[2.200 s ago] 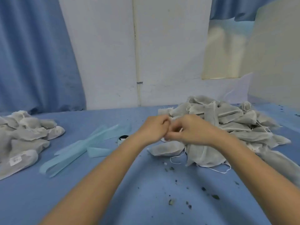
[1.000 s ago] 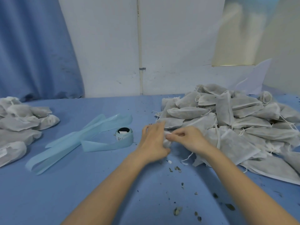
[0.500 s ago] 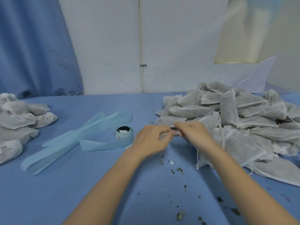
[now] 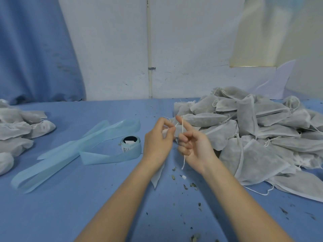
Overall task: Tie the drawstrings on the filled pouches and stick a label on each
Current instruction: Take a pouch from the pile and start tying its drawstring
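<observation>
Left hand (image 4: 158,142): I pinched the thin white drawstring (image 4: 182,137), keeping it taut.
Right hand (image 4: 194,145): I looped it over my finger, forming the knot.

A white wall (image 4: 113,49) stands behind the table (image 4: 52,206), scuffed and marked low down. A thin white pipe (image 4: 149,41) runs up it, held by a small metal clip (image 4: 151,68). A blue curtain (image 4: 35,49) hangs in folds on the left, reaching the table's blue cloth. At upper right a pale yellowish panel (image 4: 257,32) leans or hangs, blurred. Light is soft and even.
</observation>
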A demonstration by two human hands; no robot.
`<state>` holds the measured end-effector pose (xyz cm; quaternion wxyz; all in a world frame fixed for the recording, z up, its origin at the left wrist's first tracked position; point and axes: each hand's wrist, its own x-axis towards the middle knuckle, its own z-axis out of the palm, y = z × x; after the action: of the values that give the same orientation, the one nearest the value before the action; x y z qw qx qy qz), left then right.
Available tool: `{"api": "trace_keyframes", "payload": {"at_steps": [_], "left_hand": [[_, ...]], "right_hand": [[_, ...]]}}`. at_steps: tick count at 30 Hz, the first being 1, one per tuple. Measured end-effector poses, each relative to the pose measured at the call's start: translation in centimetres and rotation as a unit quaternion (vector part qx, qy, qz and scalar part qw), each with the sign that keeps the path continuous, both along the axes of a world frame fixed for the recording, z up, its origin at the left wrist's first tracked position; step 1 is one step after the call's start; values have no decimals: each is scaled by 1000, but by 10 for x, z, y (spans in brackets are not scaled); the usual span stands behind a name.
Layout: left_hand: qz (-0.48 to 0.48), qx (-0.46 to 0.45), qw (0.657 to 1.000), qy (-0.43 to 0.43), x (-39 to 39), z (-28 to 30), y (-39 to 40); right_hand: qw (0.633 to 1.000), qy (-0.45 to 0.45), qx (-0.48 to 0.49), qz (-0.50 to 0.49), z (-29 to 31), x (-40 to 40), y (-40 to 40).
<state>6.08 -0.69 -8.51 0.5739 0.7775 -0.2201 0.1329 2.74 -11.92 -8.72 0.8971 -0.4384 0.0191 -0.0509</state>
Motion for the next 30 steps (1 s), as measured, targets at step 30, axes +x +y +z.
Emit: {"api": "trace_keyframes", "payload": {"at_steps": [30], "left_hand": [[-53, 29, 998, 9, 6, -16, 21]], "right_hand": [[898, 5, -418, -138, -20, 2, -9]]}}
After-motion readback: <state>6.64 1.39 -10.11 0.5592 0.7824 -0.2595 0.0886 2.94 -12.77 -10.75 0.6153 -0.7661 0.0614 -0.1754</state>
